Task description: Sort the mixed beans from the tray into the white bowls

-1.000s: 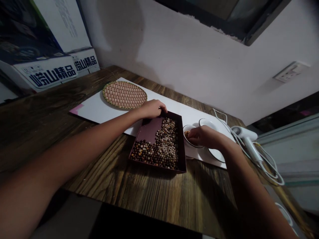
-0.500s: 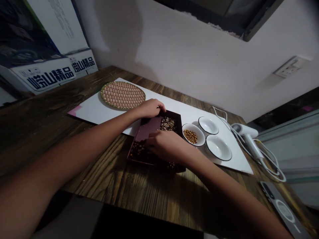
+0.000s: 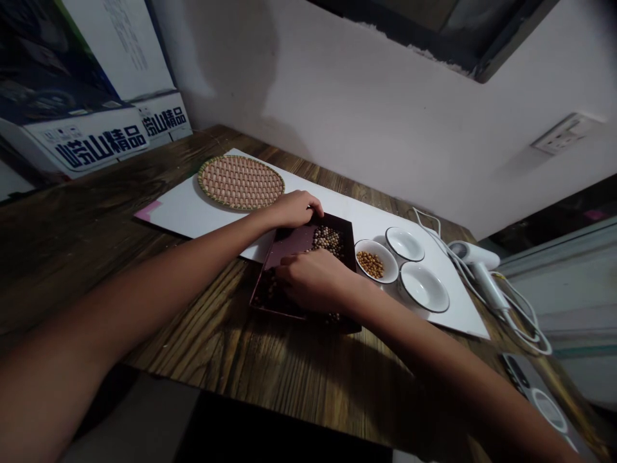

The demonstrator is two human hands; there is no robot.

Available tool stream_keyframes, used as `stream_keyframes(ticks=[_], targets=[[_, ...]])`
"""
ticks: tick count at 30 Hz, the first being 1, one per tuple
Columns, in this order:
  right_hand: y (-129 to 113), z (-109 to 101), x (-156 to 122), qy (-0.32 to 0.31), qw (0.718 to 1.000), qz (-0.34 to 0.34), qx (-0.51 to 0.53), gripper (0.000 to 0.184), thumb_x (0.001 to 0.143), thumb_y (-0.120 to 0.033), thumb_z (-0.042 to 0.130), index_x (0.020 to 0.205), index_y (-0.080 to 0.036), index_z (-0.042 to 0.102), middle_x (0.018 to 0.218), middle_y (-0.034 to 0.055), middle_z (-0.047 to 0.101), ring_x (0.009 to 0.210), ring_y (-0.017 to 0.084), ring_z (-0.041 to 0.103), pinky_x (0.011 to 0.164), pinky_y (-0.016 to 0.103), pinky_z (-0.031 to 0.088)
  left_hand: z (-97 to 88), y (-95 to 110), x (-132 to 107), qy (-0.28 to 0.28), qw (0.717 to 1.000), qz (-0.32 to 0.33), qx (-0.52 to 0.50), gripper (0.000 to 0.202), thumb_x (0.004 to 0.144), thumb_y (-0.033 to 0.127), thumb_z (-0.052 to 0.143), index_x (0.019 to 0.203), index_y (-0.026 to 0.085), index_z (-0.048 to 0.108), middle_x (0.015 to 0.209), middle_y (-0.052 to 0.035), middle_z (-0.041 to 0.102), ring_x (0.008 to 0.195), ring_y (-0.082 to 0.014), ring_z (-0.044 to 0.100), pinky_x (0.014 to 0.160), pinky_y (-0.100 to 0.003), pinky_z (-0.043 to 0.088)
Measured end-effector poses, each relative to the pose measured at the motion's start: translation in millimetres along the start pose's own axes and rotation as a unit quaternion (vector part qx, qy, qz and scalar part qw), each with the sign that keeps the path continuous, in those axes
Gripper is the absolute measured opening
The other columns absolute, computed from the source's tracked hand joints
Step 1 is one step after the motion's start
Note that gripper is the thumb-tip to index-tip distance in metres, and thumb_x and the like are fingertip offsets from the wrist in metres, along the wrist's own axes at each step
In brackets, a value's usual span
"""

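A shallow dark maroon box [image 3: 299, 239] sits half on the wooden table, half on a white board. It holds many small round beads or beans [image 3: 328, 239], pale and dark ones mixed. My left hand [image 3: 297, 209] is closed over the box's far left rim, fingers curled. Inside the box, my right hand [image 3: 308, 278] is bent down among the dark pieces at the near left. Its fingers are pressed together and their tips are hidden. Just right of the box stands a white bowl [image 3: 391, 265] of golden-brown round pieces [image 3: 370, 263].
Two white bowls [image 3: 424, 288] stand further right on the white board [image 3: 332, 200]. A round woven tray [image 3: 241, 182] lies at the back left. A hair dryer [image 3: 484, 270] with its cord and a grey device [image 3: 535, 392] are at the right. Cartons [image 3: 101, 145] stand back left.
My right hand has shifted slightly left and down in the box, covering more of the dark pieces. My left hand stays at the rim. The view has shifted a little.
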State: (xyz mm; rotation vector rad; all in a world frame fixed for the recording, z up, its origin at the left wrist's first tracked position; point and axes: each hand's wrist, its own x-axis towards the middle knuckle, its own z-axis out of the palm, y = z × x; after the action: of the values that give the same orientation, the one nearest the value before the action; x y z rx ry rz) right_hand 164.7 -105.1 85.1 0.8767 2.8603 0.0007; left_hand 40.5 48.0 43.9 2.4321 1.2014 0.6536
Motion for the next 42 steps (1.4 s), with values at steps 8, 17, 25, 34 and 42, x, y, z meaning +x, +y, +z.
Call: stream_keyframes(ticks=[8,17,25,34,42], targets=[[5,-4,-5,0.053,0.994,0.014,0.096,0.027,0.099,-0.031,0.05,0.09,-0.015,0.069,0.088,0.0069,0.071,0.065,0.015,0.047,0.058,0.035,0.025,1.2,-1,1,0.0,1.0,-0.004,-0.005,0.037,0.086,0.018,0.055,0.107,0.028,0.084,0.114,-0.0048,0.081,0.107,-0.0251,0.072,0.097,-0.038,0.053],[7,4,0,0.007,0.971,-0.098,0.217,0.026,0.094,-0.007,0.054,0.106,-0.014,0.075,0.104,0.0077,0.072,0.085,0.016,0.059,0.075,0.029,0.042,0.7,-1,0,-0.001,1.0,0.007,-0.009,0.037,0.086,0.017,0.055,0.108,0.027,0.084,0.113,-0.0049,0.081,0.108,-0.0242,0.072,0.099,-0.036,0.052],[5,3,6,-0.019,0.988,-0.095,0.123,0.021,0.096,-0.01,0.052,0.099,-0.015,0.072,0.093,0.0068,0.07,0.071,0.014,0.052,0.065,0.032,0.034,1.3,-2,1,-0.001,1.0,0.008,-0.006,0.037,0.085,0.018,0.055,0.107,0.026,0.083,0.113,-0.0045,0.082,0.108,-0.0238,0.072,0.1,-0.036,0.052],[6,-3,7,-0.034,0.989,-0.116,0.081,0.017,0.099,-0.013,0.054,0.097,-0.017,0.07,0.087,0.0054,0.07,0.067,0.014,0.051,0.062,0.033,0.031,-0.4,0,0,-0.004,1.0,0.005,-0.009,0.038,0.085,0.018,0.055,0.108,0.027,0.084,0.114,-0.0044,0.081,0.108,-0.0241,0.071,0.099,-0.036,0.052],[3,1,12,-0.042,0.987,-0.153,0.023,0.022,0.103,-0.013,0.05,0.105,-0.015,0.072,0.092,0.0083,0.073,0.072,0.017,0.058,0.064,0.033,0.036,-0.1,0,1,-0.004,1.0,0.0,-0.002,0.038,0.085,0.017,0.055,0.108,0.028,0.084,0.114,-0.0034,0.082,0.108,-0.0227,0.071,0.101,-0.035,0.052]])
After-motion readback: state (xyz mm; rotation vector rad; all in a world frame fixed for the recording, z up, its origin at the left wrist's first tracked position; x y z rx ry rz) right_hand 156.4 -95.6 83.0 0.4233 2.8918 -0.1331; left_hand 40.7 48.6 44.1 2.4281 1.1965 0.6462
